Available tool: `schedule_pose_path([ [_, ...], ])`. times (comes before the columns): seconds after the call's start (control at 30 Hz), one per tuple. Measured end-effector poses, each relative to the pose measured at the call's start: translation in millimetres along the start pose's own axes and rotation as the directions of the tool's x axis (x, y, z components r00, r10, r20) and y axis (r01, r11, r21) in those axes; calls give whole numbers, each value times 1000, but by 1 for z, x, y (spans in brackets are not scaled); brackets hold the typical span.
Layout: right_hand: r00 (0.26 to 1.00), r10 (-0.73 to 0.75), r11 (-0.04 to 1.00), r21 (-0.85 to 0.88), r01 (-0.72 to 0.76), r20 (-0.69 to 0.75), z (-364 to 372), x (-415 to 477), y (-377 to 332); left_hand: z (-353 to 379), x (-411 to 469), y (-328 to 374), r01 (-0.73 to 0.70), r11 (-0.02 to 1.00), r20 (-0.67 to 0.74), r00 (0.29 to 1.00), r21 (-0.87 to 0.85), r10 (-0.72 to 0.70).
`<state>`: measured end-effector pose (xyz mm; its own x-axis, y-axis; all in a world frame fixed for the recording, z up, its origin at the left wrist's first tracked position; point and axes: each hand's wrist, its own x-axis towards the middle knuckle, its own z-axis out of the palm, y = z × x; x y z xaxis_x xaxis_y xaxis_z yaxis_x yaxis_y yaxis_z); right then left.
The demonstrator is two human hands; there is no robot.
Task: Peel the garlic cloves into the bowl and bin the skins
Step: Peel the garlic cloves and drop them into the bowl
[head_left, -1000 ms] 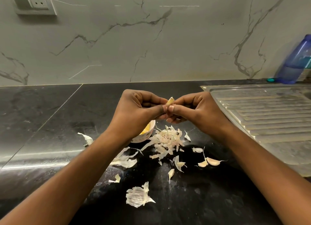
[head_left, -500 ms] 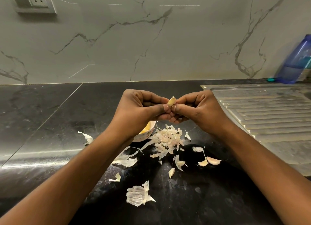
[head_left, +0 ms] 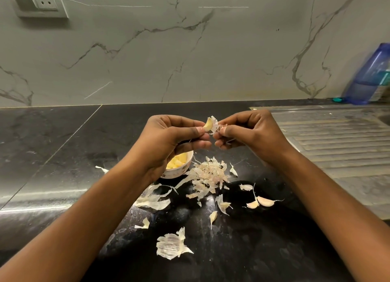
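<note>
- The bowl (head_left: 176,173) holds peeled cloves (head_left: 178,162); the skins (head_left: 207,176) lie beside it on the bench (head_left: 63,155), none binned, and no bin is in view.
- Two unpeeled cloves (head_left: 264,201) wait near the right forearm.
- The left hand (head_left: 168,138) pinches a half-peeled clove (head_left: 208,125) above the bowl.
- The right hand (head_left: 251,133) pinches its loose skin (head_left: 215,122).

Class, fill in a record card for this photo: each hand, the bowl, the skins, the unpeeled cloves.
Left hand: pinches a pale yellow, half-peeled garlic clove
Right hand: pinches the papery white skin hanging off that clove
Bowl: small, white, patterned, partly behind the left hand; holds peeled yellow cloves
Skins: loose papery pile on the black stone counter, beside the bowl
Unpeeled cloves: at least two, on the counter right of the pile
</note>
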<state>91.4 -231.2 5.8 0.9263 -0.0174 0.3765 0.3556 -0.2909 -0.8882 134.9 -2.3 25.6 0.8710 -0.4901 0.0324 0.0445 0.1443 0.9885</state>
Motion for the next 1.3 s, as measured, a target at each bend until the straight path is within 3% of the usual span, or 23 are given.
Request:
schedule_pose_path([
  [0.27, 1000, -15, 999, -30, 16, 22, 3, -1, -2, 2, -2, -2, -52, 990, 13, 999, 128, 51],
  [0.83, 997, -60, 993, -95, 64, 52, 0, -1, -1, 2, -4, -1, -48, 984, 36, 998, 174, 42],
  [1.13, 992, -127, 981, -148, 128, 14, 4, -2, 0, 3, -4, -4, -24, 990, 52, 999, 138, 17],
  [1.3, 989, -144, 983, -120, 140, -22, 4, -3, -3, 3, -2, -1, 29, 999, 75, 997, 15, -30],
])
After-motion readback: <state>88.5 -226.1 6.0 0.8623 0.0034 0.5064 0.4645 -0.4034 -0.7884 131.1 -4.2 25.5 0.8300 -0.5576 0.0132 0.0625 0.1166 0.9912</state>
